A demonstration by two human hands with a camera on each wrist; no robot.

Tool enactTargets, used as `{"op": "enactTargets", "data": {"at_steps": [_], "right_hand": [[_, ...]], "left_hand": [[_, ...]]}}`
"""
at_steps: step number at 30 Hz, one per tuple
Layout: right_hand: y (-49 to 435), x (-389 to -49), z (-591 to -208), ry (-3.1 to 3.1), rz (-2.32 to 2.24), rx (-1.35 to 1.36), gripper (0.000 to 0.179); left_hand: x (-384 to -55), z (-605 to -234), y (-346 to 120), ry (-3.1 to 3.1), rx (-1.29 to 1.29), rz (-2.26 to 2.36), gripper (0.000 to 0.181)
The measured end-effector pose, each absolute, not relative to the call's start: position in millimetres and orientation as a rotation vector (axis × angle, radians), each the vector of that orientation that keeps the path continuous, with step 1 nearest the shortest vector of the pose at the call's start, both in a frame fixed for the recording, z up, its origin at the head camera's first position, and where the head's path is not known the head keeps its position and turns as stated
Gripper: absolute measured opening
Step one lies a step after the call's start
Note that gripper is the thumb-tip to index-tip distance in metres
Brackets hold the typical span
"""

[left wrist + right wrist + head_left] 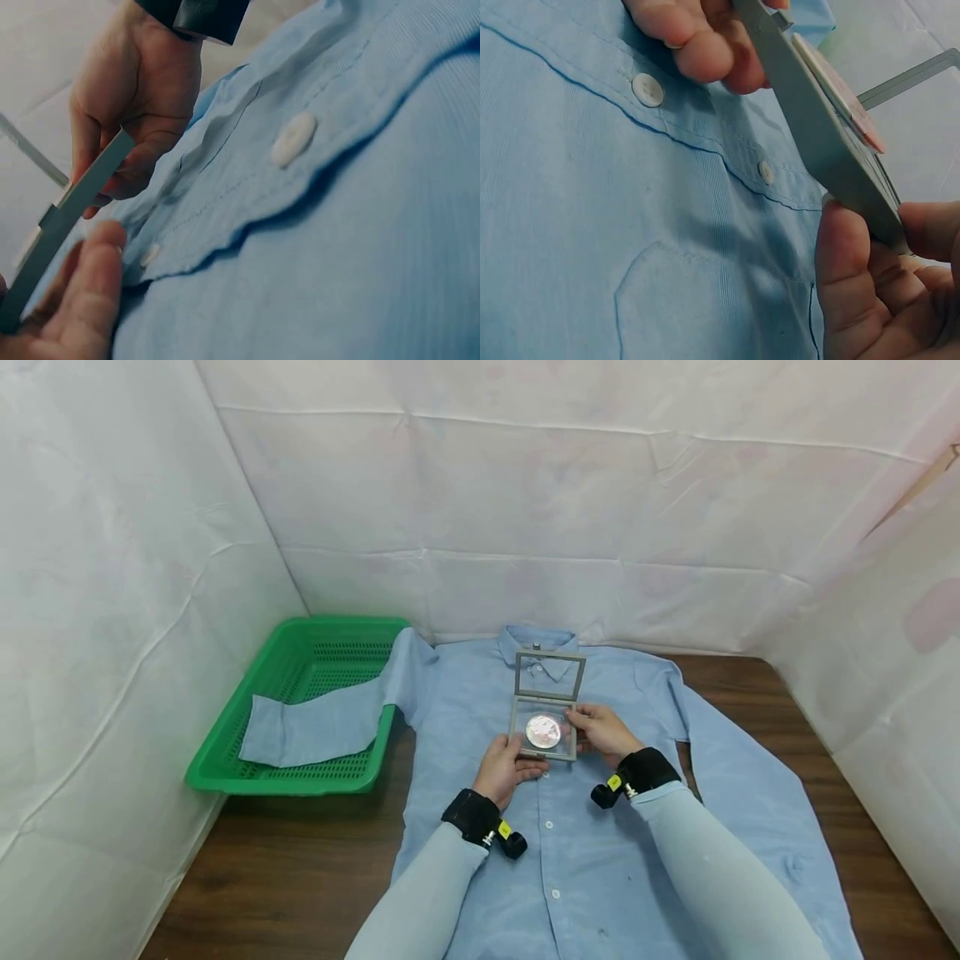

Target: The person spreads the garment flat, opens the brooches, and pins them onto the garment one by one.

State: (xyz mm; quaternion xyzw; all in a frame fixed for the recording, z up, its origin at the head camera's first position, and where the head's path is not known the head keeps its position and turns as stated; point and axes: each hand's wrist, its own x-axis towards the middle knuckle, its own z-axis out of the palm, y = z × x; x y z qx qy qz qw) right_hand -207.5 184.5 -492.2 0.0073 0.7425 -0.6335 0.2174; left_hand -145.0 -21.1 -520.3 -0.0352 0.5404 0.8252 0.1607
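Both hands hold a small square display case point(516, 718) with a grey frame and clear panel, its framed lid point(582, 679) standing open at the far side. A round, shiny, coin-like disc point(543, 732) lies on the panel; in the right wrist view the disc point(840, 94) sits proud of the frame. My left hand point(501, 771) grips the case's lower left corner, thumb on top and fingers beneath. At the right edge, my right hand point(606, 734) pinches the frame between thumb and fingers. Below the case lies a light blue button-up shirt point(472, 710), spread front side up.
A green plastic basket point(197, 768) stands at the left, with one shirt sleeve point(315, 727) draped into it. The other sleeve point(780, 810) stretches over the brown wooden table point(300, 877) at the right. White sheeting point(525, 510) walls the back and sides.
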Motion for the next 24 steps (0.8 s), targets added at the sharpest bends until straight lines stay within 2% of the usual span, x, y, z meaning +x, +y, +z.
{"op": "enactTargets", "data": {"at_steps": [9,12,17,24], "right_hand": [[188,-207,-492,2.046,-1.785,0.014,0.043],[188,-207,-492,2.051,-1.789,0.008,0.042],[186,-208,-493,2.065,-1.78,0.004,0.041],[183,-207,-494,2.058,-1.803,0.003,0.04]], "left_hand": [[-147,-503,-12,1.889,-0.181,2.23,0.062],[-147,-495,-11,2.252,-0.134,2.066,0.062],[-147,-486,-12,2.916,0.037,1.54,0.059],[-151,-481,-11,3.33,0.302,0.926,0.056]]}}
